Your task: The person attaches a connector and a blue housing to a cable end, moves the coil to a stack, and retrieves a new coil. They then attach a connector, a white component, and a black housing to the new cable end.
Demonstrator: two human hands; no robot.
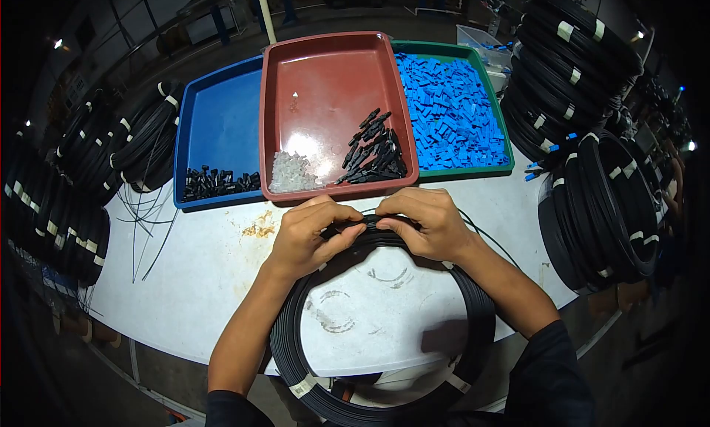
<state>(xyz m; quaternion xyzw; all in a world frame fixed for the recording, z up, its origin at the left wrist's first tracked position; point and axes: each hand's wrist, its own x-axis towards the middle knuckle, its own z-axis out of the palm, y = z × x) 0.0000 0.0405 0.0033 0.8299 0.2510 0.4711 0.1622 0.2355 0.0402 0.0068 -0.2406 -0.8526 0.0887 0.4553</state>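
A large coil of black cable [291,338], bound with pale tape bands, leans over the table's front edge. At its top, my left hand [314,233] pinches a small black piece, with thumb and index finger together. Close beside it on the right, my right hand [423,224] pinches the same dark part of the coil's top between thumb and fingers. The fingertips nearly meet, and they cover most of what they hold, so I cannot tell whether it is a connector or cable. A loose black cable end [488,237] curves out to the right behind my right hand.
Behind my hands stand a blue tray [222,124] with black parts, a red tray [333,79] with clear and black parts, and a green tray [497,109] full of blue connectors [451,113]. Cable coils [603,205] [148,135] are stacked at both sides of the white table [200,279].
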